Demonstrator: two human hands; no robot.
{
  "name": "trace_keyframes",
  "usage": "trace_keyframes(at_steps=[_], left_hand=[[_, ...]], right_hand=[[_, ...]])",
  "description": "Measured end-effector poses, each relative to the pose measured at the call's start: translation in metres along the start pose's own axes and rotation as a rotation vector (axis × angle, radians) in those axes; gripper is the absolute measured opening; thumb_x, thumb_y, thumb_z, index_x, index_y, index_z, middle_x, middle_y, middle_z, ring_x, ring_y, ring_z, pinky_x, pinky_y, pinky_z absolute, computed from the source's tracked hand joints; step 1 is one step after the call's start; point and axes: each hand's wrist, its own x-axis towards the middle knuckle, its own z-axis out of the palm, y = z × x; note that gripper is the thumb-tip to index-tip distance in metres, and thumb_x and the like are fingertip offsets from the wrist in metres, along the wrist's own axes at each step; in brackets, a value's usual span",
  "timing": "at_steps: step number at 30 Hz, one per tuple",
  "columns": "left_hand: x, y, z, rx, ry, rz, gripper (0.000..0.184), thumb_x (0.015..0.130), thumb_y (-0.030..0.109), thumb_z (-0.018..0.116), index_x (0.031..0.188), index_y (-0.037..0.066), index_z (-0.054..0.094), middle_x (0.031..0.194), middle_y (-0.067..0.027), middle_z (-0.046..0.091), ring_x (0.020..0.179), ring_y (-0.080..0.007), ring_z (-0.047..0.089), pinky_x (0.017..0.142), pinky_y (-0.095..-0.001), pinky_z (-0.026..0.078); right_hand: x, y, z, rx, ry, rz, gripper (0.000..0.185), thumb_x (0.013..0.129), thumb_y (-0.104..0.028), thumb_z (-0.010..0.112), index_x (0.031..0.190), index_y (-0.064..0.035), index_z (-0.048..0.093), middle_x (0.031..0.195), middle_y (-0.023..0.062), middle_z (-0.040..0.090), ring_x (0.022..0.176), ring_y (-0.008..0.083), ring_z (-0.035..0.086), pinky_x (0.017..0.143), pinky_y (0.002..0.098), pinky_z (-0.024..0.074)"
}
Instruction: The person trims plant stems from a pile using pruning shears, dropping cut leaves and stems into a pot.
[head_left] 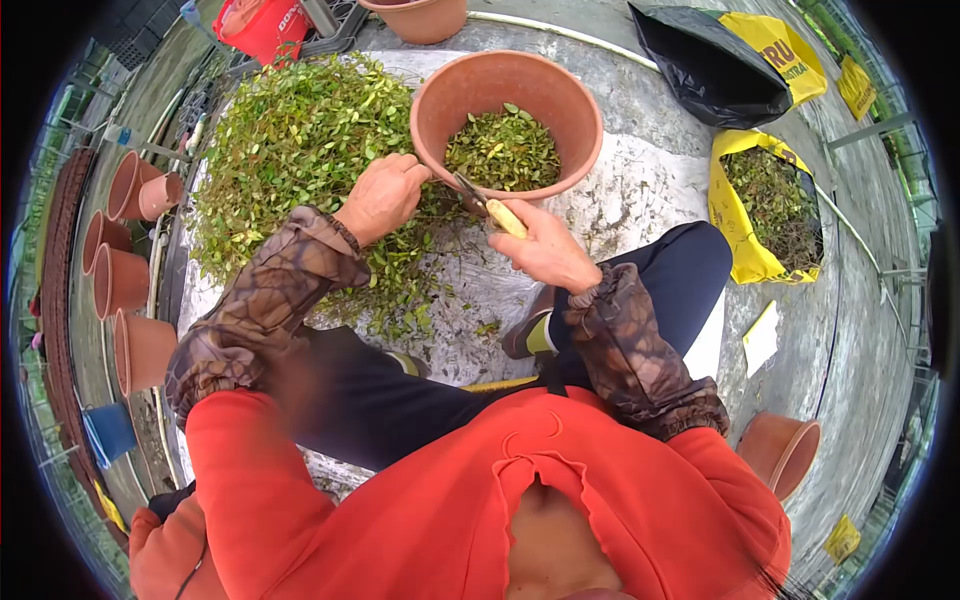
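Observation:
My right hand (548, 248) is closed around the yellow handles of pruning shears (507, 218). Their dark blades point up and left, close to the near rim of a brown plastic pot (500, 82). Leafy cuttings (503, 150) lie in the bottom of that pot. Just left of the blades, my left hand (384, 198) pinches a thin plant stem, mostly hidden by the fingers. A large heap of green leafy stems (300, 140) spreads beside and beneath the left hand, on a white sheet (640, 190) strewn with leaf bits.
At the right stand a yellow bag (735, 225) of dry trimmings and a black bag (700, 70). Several brown pots (122, 282) line the left side. A red bucket (262, 30) and another pot (418, 18) are at the back. A person's sleeve (175, 555) shows lower left.

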Motion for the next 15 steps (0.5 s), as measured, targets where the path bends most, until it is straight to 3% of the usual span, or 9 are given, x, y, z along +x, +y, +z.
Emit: trace_keyframes(at_steps=[4, 5, 7, 9, 15], left_hand=[[-0.024, 0.001, -0.005, -0.058, -0.016, 0.017, 0.013, 0.071, 0.005, 0.059, 0.083, 0.004, 0.061, 0.077, -0.0133, 0.056, 0.077, -0.0325, 0.057, 0.070, -0.0431, 0.047], [-0.030, 0.001, -0.003, -0.006, -0.057, -0.049, 0.009, 0.070, 0.008, 0.059, 0.079, 0.004, 0.060, 0.076, -0.0137, 0.057, 0.078, -0.0326, 0.059, 0.069, -0.0428, 0.049], [-0.039, -0.005, -0.007, 0.072, -0.121, -0.097, 0.009, 0.071, 0.011, 0.059, 0.077, 0.005, 0.059, 0.077, -0.0131, 0.058, 0.080, -0.0327, 0.061, 0.069, -0.0419, 0.051], [-0.057, -0.015, 0.004, 0.042, -0.028, -0.176, 0.011, 0.072, 0.012, 0.059, 0.080, 0.005, 0.058, 0.079, -0.0122, 0.056, 0.080, -0.0325, 0.058, 0.070, -0.0427, 0.048], [-0.073, -0.008, -0.008, 0.016, -0.033, -0.154, 0.011, 0.073, 0.014, 0.061, 0.081, 0.006, 0.060, 0.081, -0.0113, 0.057, 0.083, -0.0318, 0.058, 0.070, -0.0421, 0.048]], right_hand=[[0.005, -0.012, 0.013, 0.091, -0.101, 0.115, 0.038, 0.079, -0.021, 0.062, 0.111, -0.0004, 0.057, 0.074, 0.0091, 0.060, 0.058, 0.0158, 0.056, 0.055, 0.0332, 0.0454], [0.009, -0.003, 0.021, 0.129, -0.062, 0.039, 0.036, 0.079, -0.018, 0.062, 0.110, -0.0012, 0.058, 0.068, 0.0041, 0.056, 0.048, 0.0103, 0.049, 0.045, 0.0289, 0.0410], [0.014, -0.004, 0.029, 0.162, -0.114, 0.079, 0.032, 0.080, -0.015, 0.062, 0.109, -0.0022, 0.059, 0.067, 0.0018, 0.054, 0.049, 0.0087, 0.050, 0.042, 0.0247, 0.0401], [0.016, 0.001, 0.041, 0.222, -0.155, 0.030, 0.035, 0.081, -0.012, 0.060, 0.114, -0.0014, 0.056, 0.072, 0.0018, 0.054, 0.050, 0.0089, 0.051, 0.043, 0.0238, 0.0419], [0.016, -0.010, 0.059, 0.230, -0.228, 0.047, 0.035, 0.082, -0.010, 0.059, 0.115, 0.0003, 0.053, 0.073, 0.0035, 0.055, 0.048, 0.0098, 0.051, 0.041, 0.0233, 0.0409]])
